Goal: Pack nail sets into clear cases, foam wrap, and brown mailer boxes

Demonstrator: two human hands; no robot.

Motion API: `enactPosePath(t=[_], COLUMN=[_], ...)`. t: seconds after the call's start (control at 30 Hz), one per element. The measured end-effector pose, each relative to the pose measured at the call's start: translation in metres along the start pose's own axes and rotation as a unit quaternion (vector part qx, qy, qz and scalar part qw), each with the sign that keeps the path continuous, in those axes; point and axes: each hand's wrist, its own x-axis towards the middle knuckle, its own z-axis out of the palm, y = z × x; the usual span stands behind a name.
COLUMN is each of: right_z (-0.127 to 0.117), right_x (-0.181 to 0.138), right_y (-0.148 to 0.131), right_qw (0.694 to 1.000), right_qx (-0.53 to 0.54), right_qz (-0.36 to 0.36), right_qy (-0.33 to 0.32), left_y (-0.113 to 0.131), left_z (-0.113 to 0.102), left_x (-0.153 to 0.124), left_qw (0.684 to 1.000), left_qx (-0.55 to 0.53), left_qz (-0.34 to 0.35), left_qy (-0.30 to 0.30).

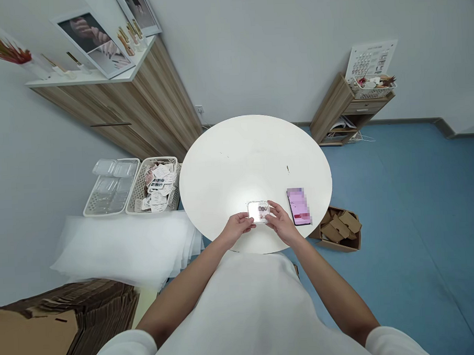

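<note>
A small clear plastic case [258, 211] with several small pinkish pieces inside lies at the near edge of the round white table [252, 161]. My left hand [237, 225] grips its left end with curled fingers. My right hand [280, 221] grips its right end the same way. Both hands rest on the tabletop close to my body.
A phone [298, 206] with a lit pink screen lies right of my right hand. Two white baskets [111, 186] [156, 187] stand on the left, over white foam sheets [126, 245]. An open cardboard box [338, 228] sits on the blue floor. Flat cardboard [62, 321] is stacked near left.
</note>
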Motion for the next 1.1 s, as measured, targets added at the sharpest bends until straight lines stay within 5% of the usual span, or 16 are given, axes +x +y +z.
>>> enactPosePath(t=[0.27,0.57,0.8,1.1], right_z=[-0.015,-0.024,-0.032,-0.039], right_x=[0.002,0.008,0.012,0.018], right_y=[0.004,0.002,0.001,-0.014], right_qw=[0.998,0.993,0.974,0.843], right_qx=[-0.036,-0.109,-0.223,-0.456], right_qz=[0.051,0.002,-0.044,-0.237], right_qy=[0.004,0.037,-0.006,-0.158], left_y=[-0.007,-0.012,-0.018,-0.019], left_z=[0.005,0.016,0.017,0.008], left_x=[0.002,0.007,0.005,-0.006], left_qw=[0.999,0.981,0.983,0.985], left_qx=[0.018,0.18,0.163,0.15], left_qz=[0.026,0.052,0.058,0.058], left_qy=[0.013,0.042,0.058,0.063])
